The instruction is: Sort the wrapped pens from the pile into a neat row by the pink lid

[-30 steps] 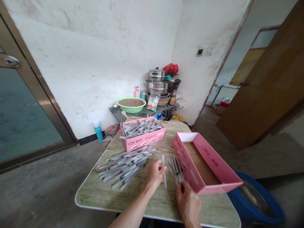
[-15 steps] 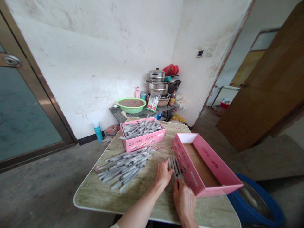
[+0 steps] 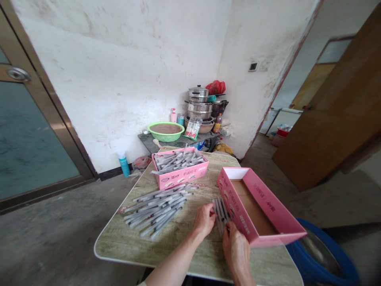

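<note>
A small row of pens (image 3: 220,209) in clear sleeves lies side by side on the table, along the left wall of the long pink box (image 3: 242,214). My left hand (image 3: 205,219) is closed at the row's left edge, fingertips on the pens. From the near side, my right hand (image 3: 236,244) pinches the lower ends of the row; its fingertips are partly hidden. To the left, a loose heap of sleeved pens (image 3: 160,210) is spread over the tabletop. Behind that heap, a second pink box (image 3: 181,178) is piled with similar pens. The long box shows only its brown bottom.
The table (image 3: 133,252) has a pale rounded edge. Beyond it, a low dark surface holds a green basin (image 3: 166,136), stacked pots (image 3: 199,105) and bottles. A blue tub (image 3: 342,254) stands on the floor at right, and a spray can (image 3: 124,165) at left.
My right hand has shifted slightly right and down along the row of pens. My left hand stays at the row's left edge. The whole view has moved a little.
</note>
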The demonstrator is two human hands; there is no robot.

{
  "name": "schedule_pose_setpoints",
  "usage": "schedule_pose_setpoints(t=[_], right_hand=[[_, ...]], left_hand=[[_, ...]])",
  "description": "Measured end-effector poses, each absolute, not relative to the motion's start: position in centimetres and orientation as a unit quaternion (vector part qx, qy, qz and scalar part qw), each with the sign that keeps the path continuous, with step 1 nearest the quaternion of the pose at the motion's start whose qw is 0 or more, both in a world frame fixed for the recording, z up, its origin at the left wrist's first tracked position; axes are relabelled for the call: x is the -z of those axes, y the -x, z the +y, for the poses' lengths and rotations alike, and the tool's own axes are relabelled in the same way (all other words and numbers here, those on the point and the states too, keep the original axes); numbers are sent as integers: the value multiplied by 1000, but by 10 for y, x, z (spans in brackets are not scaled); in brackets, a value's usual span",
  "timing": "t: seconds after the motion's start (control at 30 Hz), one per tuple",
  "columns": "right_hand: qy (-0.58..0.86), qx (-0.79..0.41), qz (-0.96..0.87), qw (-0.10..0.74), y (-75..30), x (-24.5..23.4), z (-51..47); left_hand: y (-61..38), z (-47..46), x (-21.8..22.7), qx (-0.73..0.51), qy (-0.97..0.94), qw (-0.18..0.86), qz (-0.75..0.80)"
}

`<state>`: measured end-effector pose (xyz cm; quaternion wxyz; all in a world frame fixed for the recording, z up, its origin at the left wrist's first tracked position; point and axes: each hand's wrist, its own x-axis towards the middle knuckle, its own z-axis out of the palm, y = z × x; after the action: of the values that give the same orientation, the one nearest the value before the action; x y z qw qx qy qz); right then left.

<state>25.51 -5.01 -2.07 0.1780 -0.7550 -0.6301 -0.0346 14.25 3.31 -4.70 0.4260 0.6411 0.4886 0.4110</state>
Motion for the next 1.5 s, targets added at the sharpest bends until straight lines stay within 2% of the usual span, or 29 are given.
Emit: schedule_pose_setpoints(t=[0.17,0.3,0.4,0.6,0.7,0.8,0.9,1.03,1.27,1.4,1.5], right_hand=[[748,41,-640,171,-252,17,-41],[762,42,-636,117,-250,15,-30],[759,54,-638,116,-251,20,-25],[735,112,-648,165,-252,31,-29],[701,139,-662,226,-246,31,-33],[642,161,-687,300,-237,33,-36],[593,157,-711,343,-229,36,-38],[580,138,-728,338,-224,40,-39],[570,131,-740,334,-223,38,-39],[562,124,-742,344,-223,40,-39],[554,118,-742,358,-223,42,-38]], left_hand=[[-144,32,43,-418,-630,473,452],[-138,28,41,-422,-647,434,463],[-125,22,37,-425,-657,388,487],[-77,15,9,-443,-694,261,504],[-45,18,-8,-458,-690,171,533],[-16,26,-19,-414,-688,77,591],[3,32,-22,-344,-686,29,641],[10,34,-22,-284,-701,13,654],[7,35,-19,-295,-709,11,640],[8,38,-15,-320,-733,16,600],[4,38,-22,-399,-730,38,553]])
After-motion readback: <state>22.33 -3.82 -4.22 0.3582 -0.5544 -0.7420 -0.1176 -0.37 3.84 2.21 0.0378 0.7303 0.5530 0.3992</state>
